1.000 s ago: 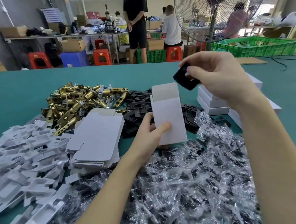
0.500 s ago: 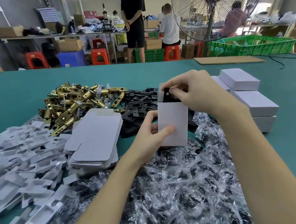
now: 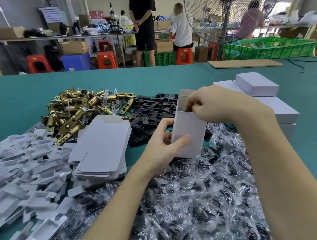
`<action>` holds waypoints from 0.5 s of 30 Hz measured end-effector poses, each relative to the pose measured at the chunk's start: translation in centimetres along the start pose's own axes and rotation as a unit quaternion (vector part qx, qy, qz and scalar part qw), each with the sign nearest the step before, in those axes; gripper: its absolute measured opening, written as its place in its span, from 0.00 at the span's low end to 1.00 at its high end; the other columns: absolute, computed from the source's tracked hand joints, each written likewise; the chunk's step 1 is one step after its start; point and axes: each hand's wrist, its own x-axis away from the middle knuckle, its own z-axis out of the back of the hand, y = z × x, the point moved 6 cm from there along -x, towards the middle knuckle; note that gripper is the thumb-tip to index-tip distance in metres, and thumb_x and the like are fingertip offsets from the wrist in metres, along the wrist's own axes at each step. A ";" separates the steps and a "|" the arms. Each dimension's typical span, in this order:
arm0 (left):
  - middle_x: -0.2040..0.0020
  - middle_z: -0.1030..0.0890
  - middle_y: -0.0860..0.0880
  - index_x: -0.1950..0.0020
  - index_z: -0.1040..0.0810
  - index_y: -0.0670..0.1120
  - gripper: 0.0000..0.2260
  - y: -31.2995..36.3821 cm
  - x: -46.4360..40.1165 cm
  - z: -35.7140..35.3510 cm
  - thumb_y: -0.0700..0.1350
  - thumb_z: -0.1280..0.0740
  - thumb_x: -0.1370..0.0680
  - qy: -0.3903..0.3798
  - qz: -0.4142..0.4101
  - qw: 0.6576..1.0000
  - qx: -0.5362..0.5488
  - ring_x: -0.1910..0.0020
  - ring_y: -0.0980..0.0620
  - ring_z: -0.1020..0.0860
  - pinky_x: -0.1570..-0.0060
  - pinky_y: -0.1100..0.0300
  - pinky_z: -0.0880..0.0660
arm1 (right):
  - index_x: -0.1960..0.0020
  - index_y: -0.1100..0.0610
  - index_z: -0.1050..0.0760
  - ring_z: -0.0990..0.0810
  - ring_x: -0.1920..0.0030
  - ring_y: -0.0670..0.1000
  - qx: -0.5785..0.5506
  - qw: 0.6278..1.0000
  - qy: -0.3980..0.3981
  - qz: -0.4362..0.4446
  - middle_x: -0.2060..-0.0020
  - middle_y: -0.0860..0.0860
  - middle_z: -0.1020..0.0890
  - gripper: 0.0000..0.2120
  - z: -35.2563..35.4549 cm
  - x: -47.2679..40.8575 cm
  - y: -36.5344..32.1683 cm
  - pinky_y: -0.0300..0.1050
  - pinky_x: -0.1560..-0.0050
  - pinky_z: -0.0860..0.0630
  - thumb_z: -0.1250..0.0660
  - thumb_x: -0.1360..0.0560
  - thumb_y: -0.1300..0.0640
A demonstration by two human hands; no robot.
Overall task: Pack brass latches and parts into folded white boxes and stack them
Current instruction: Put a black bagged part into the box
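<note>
Loading the box (image 3: 189,134) is the step you're on: your left hand (image 3: 161,147) grips it upright by its lower left side, thumb across the front, fingers curled round the back, just above the bag heap (image 3: 182,205). Your right hand (image 3: 218,103) sits at the box's open mouth w/ fingers curled down into it; whether they're pinching a part or a flap I can't tell, since nothing dark shows there. The top flap (image 3: 185,94) stands up behind your fingers, so the box isn't closed yet. Judging by that, the insert is about done & next comes pulling your fingers out, folding the side tabs, then tucking the flap. That needs the left grip steady & not squeezing, as thin card like this would likely buckle. After that it goes right of the box, onto the stack (image 3: 258,88) of finished ones. Brass latches (image 3: 78,112) lie far left of the box, black plates (image 3: 153,112) just behind it, flat blanks (image 3: 101,145) to its left, all on the table (image 3: 14,99). Vs half a sec ago: the black part that showed at the mouth under your fingertips is gone from sight, presumably down inside. Vs a sec ago: your right hand was up & clear of the box w/ that part pinched; now it's at the opening. Left grip hasn't changed.
</note>
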 end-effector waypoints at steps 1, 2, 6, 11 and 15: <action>0.47 0.15 0.47 0.38 0.28 0.58 0.20 0.0 0.0 0.0 0.53 0.27 0.27 0.000 0.001 1.000 -0.001 0.47 0.48 0.16 0.49 0.56 0.18 | 0.40 0.48 0.18 0.24 0.47 0.53 0.001 1.000 -0.007 -0.001 0.41 0.52 0.17 0.19 0.0 0.1 0.0 0.49 0.43 0.23 0.44 0.20 0.62; 0.47 0.15 0.47 0.38 0.28 0.58 0.20 0.0 0.0 0.0 0.52 0.27 0.27 0.001 0.001 1.000 -0.001 0.47 0.49 0.16 0.50 0.57 0.18 | 0.40 0.48 0.18 0.24 0.48 0.53 0.001 1.000 -0.013 0.000 0.42 0.51 0.17 0.19 0.0 0.2 -0.1 0.48 0.44 0.23 0.44 0.20 0.61; 0.46 0.15 0.46 0.37 0.28 0.58 0.18 0.2 0.2 0.2 0.49 0.26 0.23 -0.001 0.003 1.000 0.002 0.47 0.49 0.16 0.52 0.61 0.19 | 0.51 0.47 0.20 0.22 0.51 0.50 -0.012 0.999 -0.032 0.001 0.50 0.48 0.18 0.14 0.4 0.7 -0.1 0.45 0.52 0.28 0.44 0.21 0.58; 0.47 0.15 0.45 0.37 0.28 0.56 0.17 0.3 0.2 0.0 0.45 0.27 0.22 -0.006 0.000 1.000 0.000 0.48 0.46 0.16 0.52 0.60 0.19 | 0.68 0.45 0.25 0.25 0.58 0.48 0.012 0.996 -0.088 -0.024 0.62 0.45 0.23 0.19 -0.1 1.1 -0.2 0.47 0.56 0.30 0.43 0.21 0.56; 0.46 0.15 0.42 0.38 0.28 0.56 0.16 0.4 0.3 -0.1 0.45 0.27 0.21 -0.011 -0.005 1.000 0.001 0.47 0.43 0.17 0.45 0.52 0.18 | 0.62 0.51 0.27 0.25 0.61 0.48 0.060 0.991 -0.113 -0.031 0.62 0.48 0.23 0.10 -0.6 1.2 -0.5 0.46 0.61 0.31 0.39 0.22 0.54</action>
